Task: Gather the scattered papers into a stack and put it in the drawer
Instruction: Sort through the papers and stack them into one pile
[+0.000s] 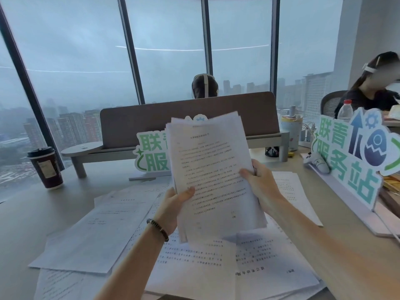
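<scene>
A thick stack of papers [213, 176], printed with lines of small text, is held upright in the air above the middle of the table [26, 215], its sheets slightly fanned and uneven at the top edge. The stack is gripped on its left edge by the left hand [173, 204], with the thumb pressed across the front sheet and the fingers hidden behind; a dark beaded bracelet [158, 229] is worn on that wrist. The right edge of the stack is pinched by the right hand [259, 180], thumb on the front and fingers curled round the back. Beneath the raised stack, loose sheets [104, 230] are spread flat and overlapping across the near half of the table, reaching its near edge, some turned at angles to one another. A dark paper coffee cup [45, 167] with a black lid is stood near the table's left edge. Behind the stack, towards the far edge, a green and white cut-out sign [151, 156] is partly hidden by the papers, and a brown desk divider [188, 120] is set on a grey shelf beyond it. A second, larger sign [355, 156] of the same kind is stood along the right edge of the table. A person's head is seen above the divider, and another person is seated at the far right. Tall windows with a hazy city view fill the background.
</scene>
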### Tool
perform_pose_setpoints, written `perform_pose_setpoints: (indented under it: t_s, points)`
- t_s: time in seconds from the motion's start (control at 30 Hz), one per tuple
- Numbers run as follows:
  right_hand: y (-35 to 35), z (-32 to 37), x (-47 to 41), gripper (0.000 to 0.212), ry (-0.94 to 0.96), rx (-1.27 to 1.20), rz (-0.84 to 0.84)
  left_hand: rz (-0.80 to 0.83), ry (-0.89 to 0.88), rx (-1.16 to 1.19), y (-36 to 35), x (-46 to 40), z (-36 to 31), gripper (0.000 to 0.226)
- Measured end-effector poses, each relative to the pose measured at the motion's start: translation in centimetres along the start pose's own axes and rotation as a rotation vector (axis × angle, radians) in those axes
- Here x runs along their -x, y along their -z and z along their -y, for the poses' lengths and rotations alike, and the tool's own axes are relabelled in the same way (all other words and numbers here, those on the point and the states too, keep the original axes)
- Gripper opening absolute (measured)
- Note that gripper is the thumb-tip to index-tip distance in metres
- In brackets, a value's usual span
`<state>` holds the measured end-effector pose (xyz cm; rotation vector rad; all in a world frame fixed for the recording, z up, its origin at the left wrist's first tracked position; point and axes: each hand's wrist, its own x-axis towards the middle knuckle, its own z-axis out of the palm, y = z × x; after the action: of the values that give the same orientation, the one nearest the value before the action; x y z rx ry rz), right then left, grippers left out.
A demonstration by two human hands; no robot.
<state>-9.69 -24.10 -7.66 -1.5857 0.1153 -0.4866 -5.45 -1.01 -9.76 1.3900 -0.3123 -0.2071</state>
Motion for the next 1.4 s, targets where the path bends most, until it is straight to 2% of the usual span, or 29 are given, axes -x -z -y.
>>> perform_pose_setpoints:
  t_s: [0.17, 0.27, 0.43, 0.53, 0.8, 0.97, 1.0, 1.07, 1.13, 1.2, 1.3, 1.4]
  points:
    - [-1.0, 0.4, 1.1, 0.014, 0.270, 0.090, -0.053, -0.147, -0.182, -0.029, -0.5, 0.0, -0.4, 0.016]
    - [-1.2, 0.2, 1.5, 0.020, 0.331, 0.134, -0.038, -0.173, -0.197, 0.007, -0.8, 0.4, -0.4, 0.016]
    - [-2.1, -2.1, 2.6, 0.031, 0.228, 0.110, 0.036, -0.180, -0.163, 0.006, -0.7, 0.6, 0.5, 0.028]
    - [-2.6, -3.2, 2.7, 0.036, 0.138, 0.122, 0.054, -0.172, -0.184, -0.034, -0.7, 0.6, 0.7, 0.023]
    - [-2.5, -3.7, 1.9, 0.027, 0.140, 0.202, 0.109, -0.215, -0.213, -0.106, -0.5, 0.0, 1.2, 0.011]
    - [-1.2, -2.7, 1.2, 0.034, 0.026, 0.409, 0.221, -0.239, -0.122, -0.143, 0.2, -0.9, 1.0, 0.009]
    - [-0.8, -2.4, 0.9, 0.037, 0.017, 0.544, 0.216, -0.230, -0.084, -0.141, 0.4, -1.0, 0.9, 0.010]
    - [0.7, -2.3, 0.0, 0.043, 0.039, 0.971, 0.175, -0.197, 0.005, -0.106, 1.0, -1.3, 0.7, 0.015]
    - [2.2, -2.8, -0.9, 0.055, -0.075, 1.266, 0.084, -0.195, 0.095, -0.100, 1.6, -1.6, 0.9, 0.017]
    - [3.2, -3.4, -1.3, 0.059, -0.231, 1.330, 0.057, -0.222, 0.193, -0.155, 2.2, -1.8, 1.4, 0.017]
    - [3.6, -3.8, -1.3, 0.045, -0.184, 1.375, 0.115, -0.258, 0.322, -0.362, 2.8, -2.3, 2.4, 0.028]
    - [3.4, -3.4, -1.3, 0.043, -0.139, 1.315, 0.144, -0.257, 0.345, -0.516, 2.9, -2.7, 3.0, 0.036]
